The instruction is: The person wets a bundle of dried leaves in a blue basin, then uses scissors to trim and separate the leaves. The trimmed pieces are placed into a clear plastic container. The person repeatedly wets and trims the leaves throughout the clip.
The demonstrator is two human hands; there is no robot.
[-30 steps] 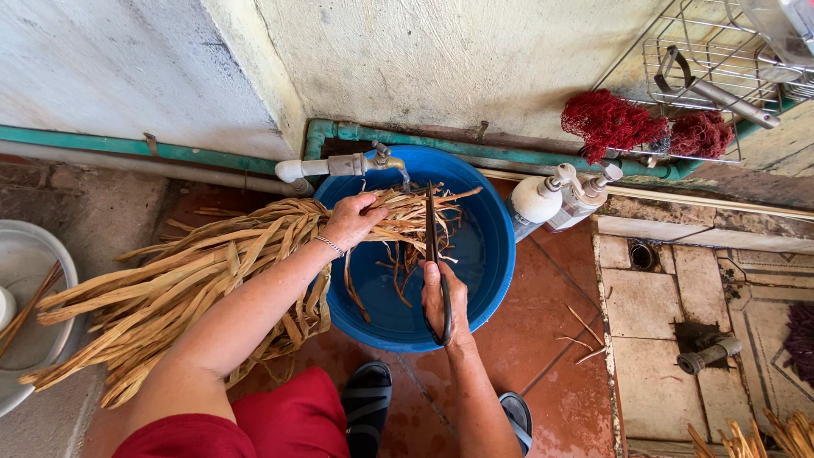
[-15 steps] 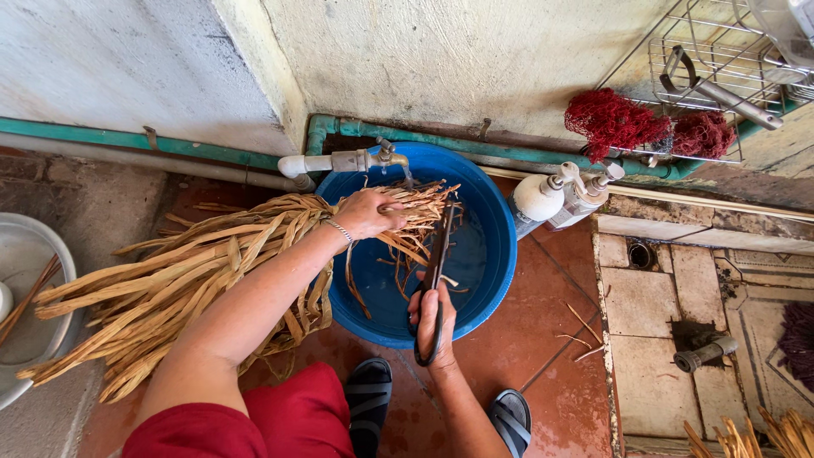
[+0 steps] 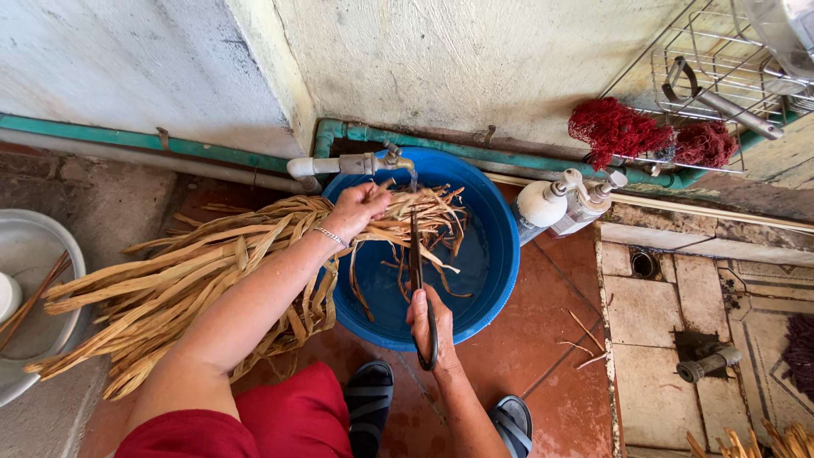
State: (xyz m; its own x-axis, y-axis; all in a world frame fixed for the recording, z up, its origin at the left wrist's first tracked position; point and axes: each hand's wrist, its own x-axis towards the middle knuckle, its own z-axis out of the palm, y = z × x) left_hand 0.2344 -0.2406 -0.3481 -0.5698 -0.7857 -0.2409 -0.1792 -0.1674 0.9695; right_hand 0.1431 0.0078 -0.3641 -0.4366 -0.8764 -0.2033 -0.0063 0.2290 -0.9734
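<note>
My left hand (image 3: pixel 358 208) grips a big bundle of dry tan leaf strips (image 3: pixel 170 284) near its tips, holding the ends over a blue plastic basin (image 3: pixel 496 280). My right hand (image 3: pixel 428 321) holds long dark scissors (image 3: pixel 417 263), blades pointing up into the strip ends. Cut pieces lie in the shallow water inside the basin. A metal tap (image 3: pixel 373 161) juts over the basin's far rim.
Two white pump bottles (image 3: pixel 560 202) stand right of the basin. Red mesh scrubbers (image 3: pixel 619 131) hang under a wire rack (image 3: pixel 721 76). A pale basin with sticks (image 3: pixel 30 297) sits at left. My sandalled feet (image 3: pixel 369 407) rest on red tiles; a floor drain (image 3: pixel 644 263) lies right.
The bundle's tips have shifted slightly right, deeper over the basin. My right hand has stayed near the basin's front rim with the scissors reaching into the strip ends.
</note>
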